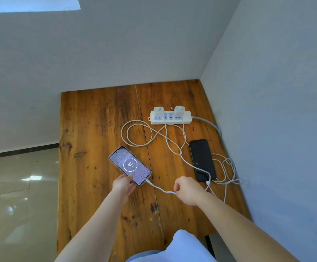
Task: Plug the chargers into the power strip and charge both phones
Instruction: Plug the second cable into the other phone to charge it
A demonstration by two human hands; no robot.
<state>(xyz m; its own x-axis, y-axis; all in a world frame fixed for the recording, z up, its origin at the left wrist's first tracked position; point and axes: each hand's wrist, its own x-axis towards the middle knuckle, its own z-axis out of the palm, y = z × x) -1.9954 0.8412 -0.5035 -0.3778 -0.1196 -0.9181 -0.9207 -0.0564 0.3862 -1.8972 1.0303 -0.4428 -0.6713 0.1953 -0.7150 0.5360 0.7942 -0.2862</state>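
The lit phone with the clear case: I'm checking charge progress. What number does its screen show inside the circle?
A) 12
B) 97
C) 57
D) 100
B: the lit phone in the clear case, steadied by the left hand, shows 97 inside a white ring.

White power strip (171,118), blue sockets; black phone (202,160); orange-brown streaked table (97,120)

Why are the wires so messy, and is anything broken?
Nothing looks broken. The white cables loop and cross each other between the power strip and the two phones, with another tangle beside the dark phone. The lit phone shows 97 in a ring.
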